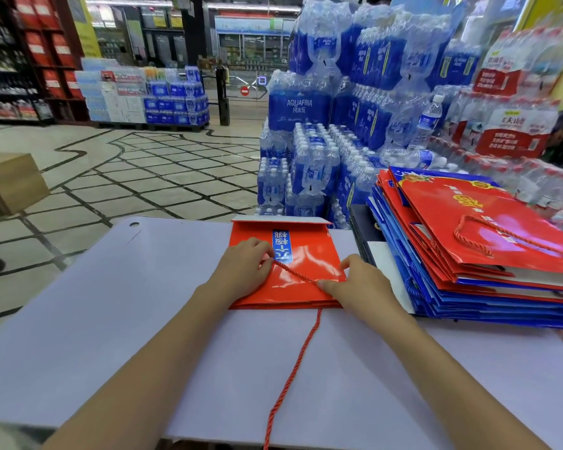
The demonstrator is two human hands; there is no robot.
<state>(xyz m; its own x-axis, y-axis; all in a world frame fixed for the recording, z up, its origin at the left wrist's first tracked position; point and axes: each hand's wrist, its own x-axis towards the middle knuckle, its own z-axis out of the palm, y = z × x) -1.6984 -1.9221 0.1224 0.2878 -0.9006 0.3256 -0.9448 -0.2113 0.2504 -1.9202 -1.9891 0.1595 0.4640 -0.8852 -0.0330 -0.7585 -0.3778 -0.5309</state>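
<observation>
Pale lilac bench (111, 319) fills the lower frame, with open room at left. At centre lies a flat glossy red paper bag (312, 258). The left hand (244, 271) and right hand (355, 287) rest on it, each pinching its red twisted cord (295, 272), which is taut between them. A stack of red and blue paper bags (468, 254) crowds the bench's right edge.
</observation>
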